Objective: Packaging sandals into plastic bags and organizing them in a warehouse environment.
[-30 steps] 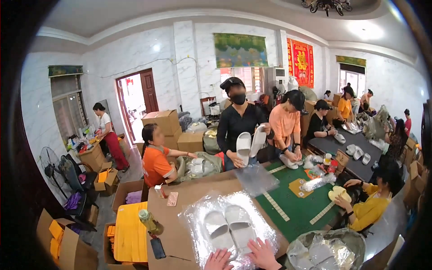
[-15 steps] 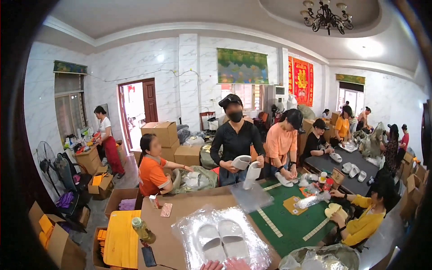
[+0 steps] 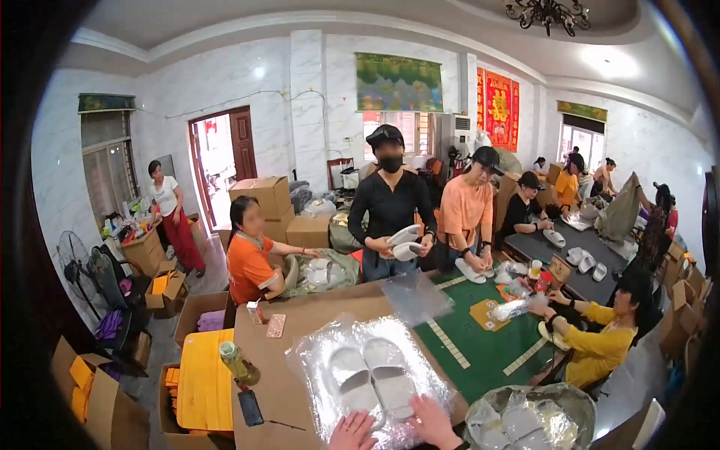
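Two pale grey slide slippers [image 3: 366, 377] lie side by side on a transparent plastic bag [image 3: 311, 360] on the brown tabletop in front of me, toes pointing away. Fingers outstretched, my left hand [image 3: 354, 432] is at the heel of the left slipper. My right hand [image 3: 433, 421] has its fingers spread beside the heel of the right one, on the plastic's near right part. Neither hand grips anything. Whether the slippers are inside the bag or on top of it, I cannot tell.
A green bottle [image 3: 238, 363], a black phone [image 3: 250, 409] and a yellow stack [image 3: 204, 381] are on the left. Near right stands a sack of wrapped slippers [image 3: 529, 420]. Across the table, a person in black [image 3: 391, 202] holds slippers; a person in yellow [image 3: 600, 330] sits at right.
Both my hands have come further into view and moved apart, the right one shifting rightward. Opposite, the person in black has brought two slippers together. The view has tilted down slightly.
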A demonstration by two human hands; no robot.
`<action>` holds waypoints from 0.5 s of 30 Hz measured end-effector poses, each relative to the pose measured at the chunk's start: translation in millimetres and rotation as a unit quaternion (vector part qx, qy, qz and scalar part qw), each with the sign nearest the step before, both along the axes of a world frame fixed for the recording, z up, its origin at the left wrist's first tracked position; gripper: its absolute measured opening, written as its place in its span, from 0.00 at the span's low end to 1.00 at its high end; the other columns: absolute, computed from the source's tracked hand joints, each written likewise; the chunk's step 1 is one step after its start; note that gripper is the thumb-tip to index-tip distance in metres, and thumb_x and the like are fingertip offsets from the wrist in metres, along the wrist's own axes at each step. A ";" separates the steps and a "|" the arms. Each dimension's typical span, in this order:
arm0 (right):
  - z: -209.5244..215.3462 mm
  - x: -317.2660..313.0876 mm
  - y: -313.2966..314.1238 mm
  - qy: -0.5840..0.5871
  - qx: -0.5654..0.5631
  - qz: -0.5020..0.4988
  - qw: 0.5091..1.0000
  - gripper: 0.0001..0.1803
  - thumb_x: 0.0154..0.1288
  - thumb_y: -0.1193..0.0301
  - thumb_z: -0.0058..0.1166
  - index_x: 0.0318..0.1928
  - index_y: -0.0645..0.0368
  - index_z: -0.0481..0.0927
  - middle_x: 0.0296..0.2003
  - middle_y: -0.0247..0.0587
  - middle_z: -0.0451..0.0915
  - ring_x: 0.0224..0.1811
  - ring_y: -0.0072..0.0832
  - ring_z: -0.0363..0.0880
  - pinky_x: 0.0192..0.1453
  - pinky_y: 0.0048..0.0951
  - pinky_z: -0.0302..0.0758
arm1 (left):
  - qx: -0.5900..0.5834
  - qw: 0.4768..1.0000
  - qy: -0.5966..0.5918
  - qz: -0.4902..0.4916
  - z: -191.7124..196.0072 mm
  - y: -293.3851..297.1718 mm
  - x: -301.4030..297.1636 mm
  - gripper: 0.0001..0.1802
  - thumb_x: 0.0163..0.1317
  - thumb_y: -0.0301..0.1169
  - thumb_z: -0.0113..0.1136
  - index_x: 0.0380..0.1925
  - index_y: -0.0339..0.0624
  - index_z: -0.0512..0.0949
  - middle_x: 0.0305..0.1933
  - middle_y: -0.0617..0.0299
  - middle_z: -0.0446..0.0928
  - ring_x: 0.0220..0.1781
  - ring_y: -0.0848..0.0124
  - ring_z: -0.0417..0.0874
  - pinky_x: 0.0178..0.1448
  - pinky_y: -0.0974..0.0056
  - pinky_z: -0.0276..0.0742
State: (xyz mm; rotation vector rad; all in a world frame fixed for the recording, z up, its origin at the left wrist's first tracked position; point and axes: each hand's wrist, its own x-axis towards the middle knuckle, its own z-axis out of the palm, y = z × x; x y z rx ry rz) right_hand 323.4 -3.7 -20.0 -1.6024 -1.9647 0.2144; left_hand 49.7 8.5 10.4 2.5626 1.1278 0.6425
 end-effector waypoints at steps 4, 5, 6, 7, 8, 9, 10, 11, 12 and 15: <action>-1.9 13.2 1.3 -0.057 0.027 -0.081 0.995 0.34 0.69 0.52 0.54 0.69 0.59 0.69 0.69 0.51 0.68 0.73 0.55 0.61 0.75 0.61 0.54 | -0.005 1.000 0.021 0.005 -9.7 2.4 0.0 0.34 0.67 0.44 0.57 0.68 0.39 0.66 0.73 0.46 0.63 0.76 0.45 0.58 0.77 0.43 0.55; 10.9 5.3 0.5 -0.056 0.024 -0.083 0.995 0.34 0.69 0.52 0.54 0.69 0.59 0.69 0.69 0.51 0.68 0.73 0.55 0.61 0.75 0.61 0.54 | -0.014 0.999 0.026 0.012 -11.6 2.4 0.9 0.34 0.67 0.45 0.57 0.68 0.40 0.66 0.73 0.47 0.63 0.76 0.45 0.58 0.77 0.43 0.55; 24.6 -5.2 2.2 -0.068 0.049 -0.080 0.993 0.34 0.69 0.51 0.54 0.68 0.59 0.69 0.69 0.51 0.68 0.73 0.55 0.61 0.75 0.61 0.54 | -0.018 1.000 0.021 0.014 -14.7 2.7 0.5 0.34 0.67 0.45 0.57 0.69 0.41 0.65 0.75 0.48 0.62 0.77 0.45 0.57 0.77 0.43 0.55; 40.6 -17.3 1.1 -0.079 0.072 -0.078 0.991 0.34 0.69 0.51 0.54 0.68 0.59 0.69 0.69 0.51 0.68 0.73 0.55 0.60 0.75 0.62 0.53 | -0.021 0.999 0.023 0.012 -13.9 1.3 0.5 0.34 0.67 0.45 0.57 0.69 0.41 0.65 0.75 0.48 0.62 0.77 0.45 0.57 0.77 0.43 0.55; 56.4 -31.1 0.6 -0.131 0.029 -0.058 0.989 0.35 0.68 0.52 0.55 0.69 0.58 0.67 0.71 0.51 0.65 0.73 0.55 0.60 0.75 0.59 0.54 | -0.003 1.000 0.020 0.013 -11.7 0.5 0.3 0.34 0.67 0.44 0.56 0.70 0.41 0.65 0.75 0.48 0.61 0.78 0.45 0.56 0.77 0.43 0.55; 52.7 -43.2 -0.1 -0.129 0.025 -0.064 0.989 0.35 0.68 0.52 0.55 0.69 0.58 0.67 0.71 0.51 0.65 0.73 0.55 0.60 0.75 0.59 0.54 | 0.016 1.000 0.017 0.011 -9.1 1.4 2.1 0.34 0.68 0.44 0.56 0.70 0.41 0.65 0.76 0.48 0.60 0.78 0.45 0.56 0.77 0.42 0.55; 45.7 -56.0 0.3 -0.068 0.042 0.026 0.996 0.33 0.68 0.52 0.56 0.66 0.58 0.72 0.67 0.52 0.70 0.70 0.53 0.65 0.73 0.55 0.59 | 0.005 1.000 0.012 0.004 -7.4 2.3 2.2 0.33 0.68 0.43 0.55 0.71 0.43 0.65 0.77 0.48 0.60 0.78 0.45 0.56 0.76 0.41 0.55; 38.5 -63.7 2.6 -0.006 0.063 0.118 0.991 0.30 0.67 0.52 0.56 0.62 0.58 0.76 0.63 0.52 0.75 0.66 0.51 0.70 0.70 0.51 0.64 | 0.007 1.000 0.014 0.003 -9.5 4.1 1.4 0.33 0.68 0.43 0.55 0.71 0.43 0.65 0.77 0.48 0.60 0.78 0.45 0.56 0.76 0.41 0.55; 26.7 -65.9 -1.1 -0.004 0.066 0.116 0.991 0.30 0.67 0.52 0.56 0.62 0.58 0.76 0.63 0.52 0.75 0.66 0.51 0.70 0.70 0.51 0.64 | -0.003 1.000 0.011 0.007 -14.1 3.8 1.8 0.33 0.68 0.43 0.55 0.70 0.43 0.65 0.76 0.47 0.60 0.77 0.44 0.57 0.76 0.41 0.55; 10.6 -68.1 -6.8 0.002 -0.034 0.099 0.995 0.31 0.67 0.58 0.54 0.67 0.61 0.71 0.69 0.55 0.67 0.72 0.54 0.62 0.75 0.51 0.58 | -0.023 1.000 0.016 0.007 -4.2 4.4 4.8 0.32 0.67 0.42 0.56 0.70 0.44 0.66 0.74 0.47 0.63 0.76 0.44 0.59 0.76 0.40 0.55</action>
